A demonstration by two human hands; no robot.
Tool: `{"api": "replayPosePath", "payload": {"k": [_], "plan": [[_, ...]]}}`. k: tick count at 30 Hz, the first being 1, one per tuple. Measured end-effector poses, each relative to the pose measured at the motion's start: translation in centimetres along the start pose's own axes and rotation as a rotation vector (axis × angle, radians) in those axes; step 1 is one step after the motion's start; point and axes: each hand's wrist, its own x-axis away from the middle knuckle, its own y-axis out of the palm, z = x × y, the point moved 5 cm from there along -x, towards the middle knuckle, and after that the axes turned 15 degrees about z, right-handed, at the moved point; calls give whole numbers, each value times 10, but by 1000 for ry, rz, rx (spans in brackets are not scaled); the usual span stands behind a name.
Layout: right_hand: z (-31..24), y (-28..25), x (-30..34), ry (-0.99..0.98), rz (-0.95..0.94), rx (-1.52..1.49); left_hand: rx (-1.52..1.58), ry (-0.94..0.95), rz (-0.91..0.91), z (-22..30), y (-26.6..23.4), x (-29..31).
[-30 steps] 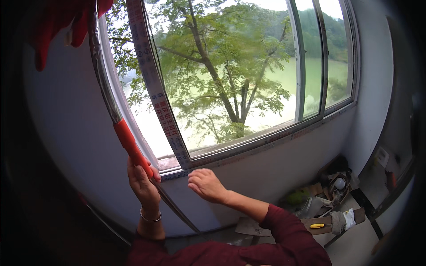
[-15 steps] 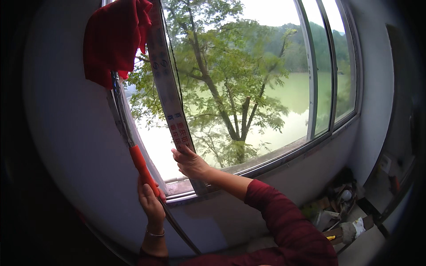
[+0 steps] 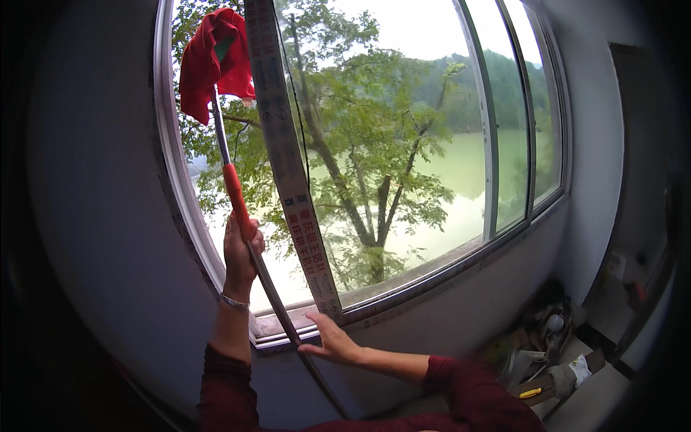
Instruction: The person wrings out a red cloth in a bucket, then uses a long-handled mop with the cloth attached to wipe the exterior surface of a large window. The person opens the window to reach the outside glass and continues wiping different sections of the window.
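Note:
My left hand (image 3: pixel 241 252) is closed around a long metal pole (image 3: pixel 269 284), at the lower end of its orange grip (image 3: pixel 235 191). A red cloth (image 3: pixel 205 68) with a green patch drapes over the pole's upper end, in front of the open gap at the window's left. Lower down, my right hand (image 3: pixel 335 341) is open, thumb and fingers apart, beside the pole. Its thumb tip lies close to the shaft; whether they touch I cannot tell. Just above that hand stands the sliding sash's upright bar (image 3: pixel 291 165), covered with printed protective film.
The window frame (image 3: pixel 176 151) borders the gap on the left, and the sill track (image 3: pixel 277 333) runs below. Sash glass (image 3: pixel 403 180) fills the middle, with trees and water outside. At the lower right are a pile of odds and ends (image 3: pixel 551 335) and a yellow-handled tool (image 3: pixel 530 393).
My left hand has raised the pole and moved it rightward, bringing the cloth from the wall side into the window gap. My right hand has left the sash bar and dropped beside the pole.

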Motion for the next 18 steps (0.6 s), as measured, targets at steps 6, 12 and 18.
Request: {"api": "replayPosePath", "payload": {"k": [6,12,18], "plan": [[-2,53,70,1065,-432,-796,539,-284,-372,11,42,-50],[26,44,-39,570,158,-66,-413,-84,149,-23,14,-37],[4,45,-132,108,235,74,-414,126,22,-40,21,-63]]}}
